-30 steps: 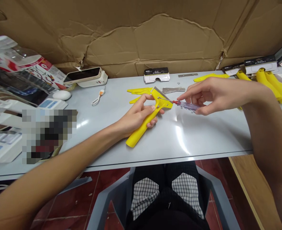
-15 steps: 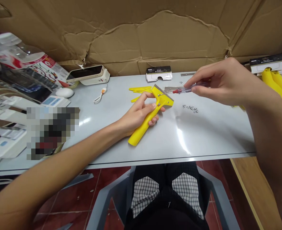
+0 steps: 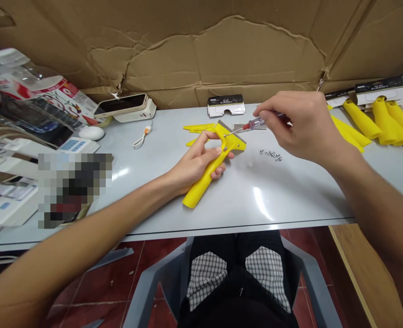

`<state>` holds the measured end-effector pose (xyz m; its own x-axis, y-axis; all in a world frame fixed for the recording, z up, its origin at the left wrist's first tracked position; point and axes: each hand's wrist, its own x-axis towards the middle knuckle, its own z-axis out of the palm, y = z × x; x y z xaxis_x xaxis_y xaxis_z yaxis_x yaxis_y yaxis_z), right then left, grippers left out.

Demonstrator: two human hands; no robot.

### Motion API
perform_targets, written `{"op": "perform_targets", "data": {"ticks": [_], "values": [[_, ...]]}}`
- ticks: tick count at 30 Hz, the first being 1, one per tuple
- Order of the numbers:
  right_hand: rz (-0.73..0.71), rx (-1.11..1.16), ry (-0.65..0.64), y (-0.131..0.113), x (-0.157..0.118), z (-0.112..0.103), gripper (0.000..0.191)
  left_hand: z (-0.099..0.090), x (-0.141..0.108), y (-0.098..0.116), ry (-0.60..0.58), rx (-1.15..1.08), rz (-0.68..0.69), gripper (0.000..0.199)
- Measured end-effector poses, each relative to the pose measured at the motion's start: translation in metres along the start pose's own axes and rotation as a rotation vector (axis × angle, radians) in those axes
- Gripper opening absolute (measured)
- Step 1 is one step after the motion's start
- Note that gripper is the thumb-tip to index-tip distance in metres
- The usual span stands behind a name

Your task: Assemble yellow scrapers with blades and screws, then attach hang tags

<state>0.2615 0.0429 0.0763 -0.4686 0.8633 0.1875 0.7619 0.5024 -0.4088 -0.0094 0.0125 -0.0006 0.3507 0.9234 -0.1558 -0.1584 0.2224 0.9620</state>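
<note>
The head view looks out from the wearer's own eye level, facing forward and steeply down across the tabletop (image 3: 229, 200), with a cardboard sheet (image 3: 252, 59) filling the top and the wearer's lap (image 3: 208, 273) at the bottom edge. It sits near the work, so both forearms run in large from the sides towards the left hand (image 3: 198, 164) and right hand (image 3: 300, 123), yet it spans widely enough to include the red floor (image 3: 109, 287) below.

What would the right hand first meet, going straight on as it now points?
Probably the yellow scraper: the screwdriver in the right hand points at its left screw, tip seemingly touching, though depth is unclear.
</note>
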Motion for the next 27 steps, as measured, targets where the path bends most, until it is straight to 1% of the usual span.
{"op": "perform_targets", "data": {"ticks": [3, 7, 8, 12, 15, 17, 19, 22, 25, 27], "values": [[-0.114, -0.014, 0.068, -0.001, -0.002, 0.003, 0.046, 0.000, 0.000, 0.000, 0.000, -0.002, 0.000, 0.031], [-0.286, -0.019, 0.098, 0.003, -0.003, 0.012, 0.031, 0.001, 0.001, 0.000, 0.006, -0.013, -0.007, 0.029], [-0.318, -0.018, 0.125, 0.005, -0.002, 0.015, 0.028, 0.001, 0.001, 0.000, 0.007, -0.015, -0.006, 0.029], [-0.457, -0.012, 0.350, 0.015, 0.003, 0.027, 0.015, 0.001, 0.001, 0.000, 0.010, -0.020, 0.004, 0.028], [-0.548, -0.056, 0.439, 0.018, 0.004, 0.030, 0.010, 0.001, 0.001, -0.001, 0.010, -0.027, 0.003, 0.030], [-0.574, -0.076, 0.472, 0.019, 0.004, 0.030, 0.009, 0.000, 0.001, -0.001, 0.012, -0.031, 0.001, 0.030], [-0.557, -0.081, 0.473, 0.019, 0.004, 0.029, 0.009, 0.000, 0.001, -0.001, 0.012, -0.031, -0.003, 0.029], [-0.520, -0.071, 0.437, 0.020, 0.005, 0.030, 0.006, -0.001, 0.002, -0.002, 0.014, -0.030, -0.006, 0.029], [-0.555, -0.037, 0.415, 0.020, 0.005, 0.031, 0.002, -0.001, 0.002, -0.002, 0.012, -0.034, -0.006, 0.030], [-0.523, -0.031, 0.397, 0.019, 0.004, 0.031, 0.005, -0.001, 0.001, -0.002, 0.009, -0.033, -0.008, 0.029]]}}
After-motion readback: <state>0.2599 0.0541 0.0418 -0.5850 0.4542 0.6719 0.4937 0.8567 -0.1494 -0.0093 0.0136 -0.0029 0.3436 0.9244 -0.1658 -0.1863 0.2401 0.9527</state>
